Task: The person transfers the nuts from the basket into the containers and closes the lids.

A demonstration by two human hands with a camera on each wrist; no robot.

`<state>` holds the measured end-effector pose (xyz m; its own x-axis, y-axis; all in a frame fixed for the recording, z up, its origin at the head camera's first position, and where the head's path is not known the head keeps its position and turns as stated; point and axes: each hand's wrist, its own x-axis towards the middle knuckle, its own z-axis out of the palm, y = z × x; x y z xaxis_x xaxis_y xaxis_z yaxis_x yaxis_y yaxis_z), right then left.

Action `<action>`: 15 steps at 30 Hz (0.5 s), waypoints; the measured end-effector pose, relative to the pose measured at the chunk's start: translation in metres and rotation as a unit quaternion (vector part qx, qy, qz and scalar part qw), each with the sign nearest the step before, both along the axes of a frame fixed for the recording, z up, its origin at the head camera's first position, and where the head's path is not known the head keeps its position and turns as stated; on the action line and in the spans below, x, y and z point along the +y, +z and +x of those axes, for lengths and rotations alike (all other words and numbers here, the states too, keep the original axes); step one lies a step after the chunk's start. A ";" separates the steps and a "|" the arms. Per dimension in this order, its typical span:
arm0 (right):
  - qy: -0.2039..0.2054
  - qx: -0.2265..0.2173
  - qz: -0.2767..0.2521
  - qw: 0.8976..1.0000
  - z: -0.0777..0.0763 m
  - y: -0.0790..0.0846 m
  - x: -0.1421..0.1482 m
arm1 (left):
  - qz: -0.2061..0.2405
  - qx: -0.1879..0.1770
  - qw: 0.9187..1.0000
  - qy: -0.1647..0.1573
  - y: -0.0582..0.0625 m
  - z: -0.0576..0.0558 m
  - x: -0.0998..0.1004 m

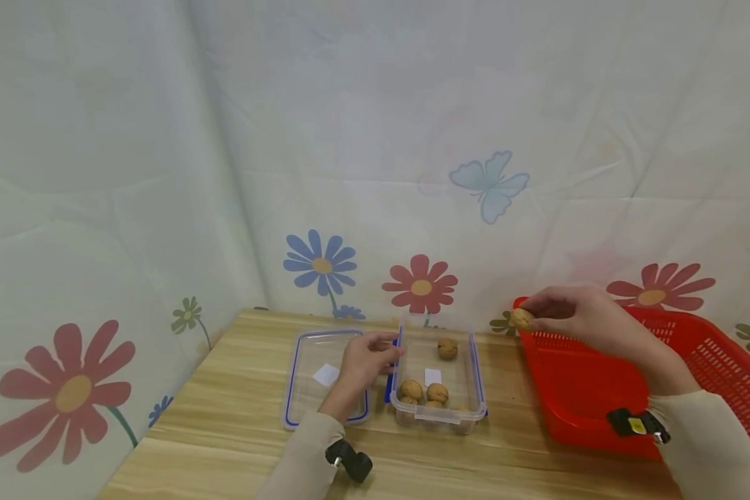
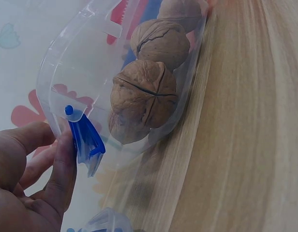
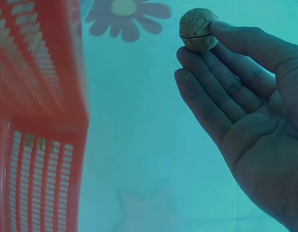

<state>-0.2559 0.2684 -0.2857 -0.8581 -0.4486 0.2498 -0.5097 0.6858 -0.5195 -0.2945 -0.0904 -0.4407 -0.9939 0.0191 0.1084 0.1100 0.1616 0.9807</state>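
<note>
Between thumb and fingertips, my right hand (image 1: 587, 323) pinches a walnut (image 1: 521, 319) above the left rim of the red basket. The right wrist view shows this walnut (image 3: 198, 30) whole, with a dark seam. My left hand (image 1: 369, 361) grips the left rim of a clear plastic container (image 1: 475, 389), its thumb and fingers at the wall beside a blue clip (image 2: 86, 140). Several walnuts (image 1: 437, 394) lie at the container's near end, and a single walnut (image 1: 447, 348) lies toward its far end. A small white paper (image 1: 433, 377) shows between them.
A clear lid (image 1: 292, 389) with a blue seal lies left of the container, partly behind my left forearm. The red plastic basket (image 1: 556, 396) with slotted walls stands at the right. Behind the wooden table (image 1: 225, 417) hangs a flower-printed cloth (image 1: 362, 139).
</note>
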 end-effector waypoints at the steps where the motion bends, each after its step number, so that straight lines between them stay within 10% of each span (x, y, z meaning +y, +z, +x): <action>1: 0.000 0.004 -0.006 1.000 0.001 -0.002 -0.001 | 0.000 0.000 1.000 -0.001 0.000 0.000 0.000; 15: 0.010 -0.036 -0.062 0.997 0.012 -0.025 -0.031 | -0.003 -0.003 1.000 0.003 0.002 0.001 0.001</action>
<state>-0.2437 0.2371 -0.3110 -0.8666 -0.4360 0.2426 -0.4815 0.6031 -0.6359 -0.2938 -0.0897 -0.4383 -0.9946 0.0136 0.1031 0.1039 0.1671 0.9804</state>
